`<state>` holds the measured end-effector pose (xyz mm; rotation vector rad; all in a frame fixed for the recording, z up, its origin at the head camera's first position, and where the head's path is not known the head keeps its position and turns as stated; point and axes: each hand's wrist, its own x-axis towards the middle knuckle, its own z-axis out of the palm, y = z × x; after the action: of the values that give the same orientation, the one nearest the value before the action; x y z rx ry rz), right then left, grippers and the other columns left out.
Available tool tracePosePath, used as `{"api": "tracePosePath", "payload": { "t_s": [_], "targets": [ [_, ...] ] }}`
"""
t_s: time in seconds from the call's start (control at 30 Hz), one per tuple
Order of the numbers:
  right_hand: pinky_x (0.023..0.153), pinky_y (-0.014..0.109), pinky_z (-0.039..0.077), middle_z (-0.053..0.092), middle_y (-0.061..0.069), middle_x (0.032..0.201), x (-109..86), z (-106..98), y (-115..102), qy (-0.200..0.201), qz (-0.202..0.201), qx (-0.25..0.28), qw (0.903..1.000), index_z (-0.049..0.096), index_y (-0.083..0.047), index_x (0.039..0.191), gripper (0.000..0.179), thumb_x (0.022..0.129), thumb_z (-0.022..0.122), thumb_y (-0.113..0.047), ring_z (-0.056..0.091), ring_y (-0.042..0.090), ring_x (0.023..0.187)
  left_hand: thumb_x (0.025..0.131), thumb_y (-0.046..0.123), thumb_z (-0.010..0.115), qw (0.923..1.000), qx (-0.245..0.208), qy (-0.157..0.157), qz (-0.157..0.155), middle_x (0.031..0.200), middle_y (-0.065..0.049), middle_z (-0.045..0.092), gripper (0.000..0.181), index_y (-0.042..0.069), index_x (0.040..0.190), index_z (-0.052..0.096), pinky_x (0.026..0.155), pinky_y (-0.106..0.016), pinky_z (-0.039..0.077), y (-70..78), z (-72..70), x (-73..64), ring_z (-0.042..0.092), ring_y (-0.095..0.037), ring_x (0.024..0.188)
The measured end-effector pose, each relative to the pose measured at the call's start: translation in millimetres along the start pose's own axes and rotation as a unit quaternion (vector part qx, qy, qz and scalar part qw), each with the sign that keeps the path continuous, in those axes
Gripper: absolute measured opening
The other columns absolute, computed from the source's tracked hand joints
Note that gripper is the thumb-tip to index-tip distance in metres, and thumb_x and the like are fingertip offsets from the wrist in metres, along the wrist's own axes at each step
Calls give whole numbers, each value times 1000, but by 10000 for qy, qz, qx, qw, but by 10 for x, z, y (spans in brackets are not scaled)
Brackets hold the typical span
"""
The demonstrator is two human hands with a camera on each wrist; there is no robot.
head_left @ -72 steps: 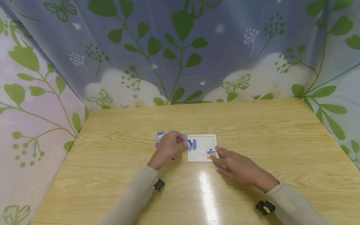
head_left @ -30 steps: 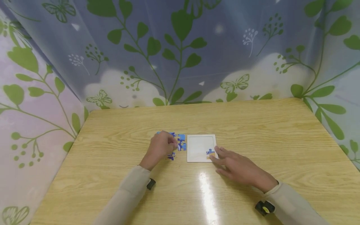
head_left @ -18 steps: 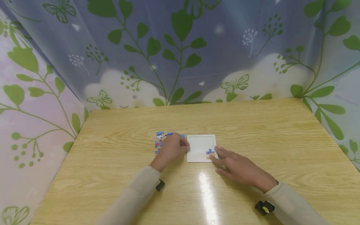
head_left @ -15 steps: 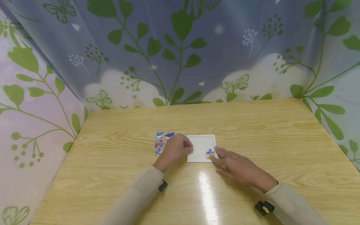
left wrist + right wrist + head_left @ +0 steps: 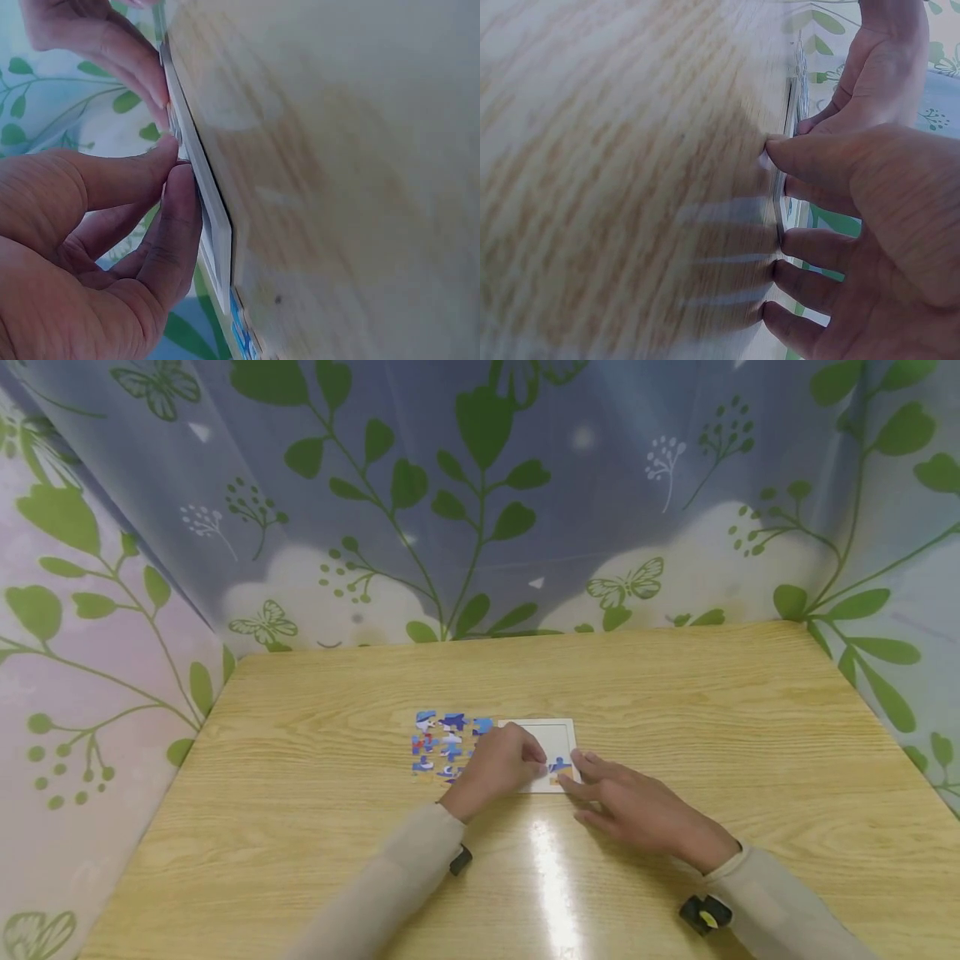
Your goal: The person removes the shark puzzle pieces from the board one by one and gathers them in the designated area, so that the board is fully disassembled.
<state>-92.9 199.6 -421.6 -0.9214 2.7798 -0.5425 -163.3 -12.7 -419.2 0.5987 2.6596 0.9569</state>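
A white square puzzle tray (image 5: 564, 725) lies on the table, with one blue-and-orange puzzle piece (image 5: 560, 766) in its near right corner. My left hand (image 5: 497, 768) is over the tray, thumb and forefinger pinching a small puzzle piece (image 5: 182, 161) just left of that corner piece. The fingers hide most of what they hold. My right hand (image 5: 633, 797) rests at the tray's right edge, fingers extended, with fingertips touching the rim and the corner piece. In the right wrist view its thumb and other fingertips meet the table and tray edge.
Several loose blue puzzle pieces (image 5: 452, 722) lie in rows left of the tray, partly behind my left hand. The wooden table (image 5: 337, 710) reaches back to a leaf-patterned curtain (image 5: 480, 527), with similar cloth at both sides.
A blue piece at the tray's left side earlier was gone from there a second ago. My left hand has since moved right from the loose pieces to the corner piece. The right hand stays put.
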Motion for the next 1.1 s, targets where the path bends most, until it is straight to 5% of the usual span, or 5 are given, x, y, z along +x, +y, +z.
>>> {"api": "tracePosePath", "payload": {
  "t_s": [0.4,1.1],
  "targets": [
    [109,59,38,36,33,152,1,6,6,-39,-1,-13,10000,56,-1,141,48,99,67,-21,38,48,140,85,9,80,9999,-68,43,102,78,3,72,4,6,87,79,65,-22,50,54,87,20,60,-7,68],
    [107,59,40,35,32,153,-11,19,13,30,-100,-83,9999,55,-3,143,49,99,66,-21,39,49,139,88,8,76,9975,-593,139,-352,76,3,67,4,8,84,75,57,-23,49,46,61,15,60,-11,64]
  ]
}}
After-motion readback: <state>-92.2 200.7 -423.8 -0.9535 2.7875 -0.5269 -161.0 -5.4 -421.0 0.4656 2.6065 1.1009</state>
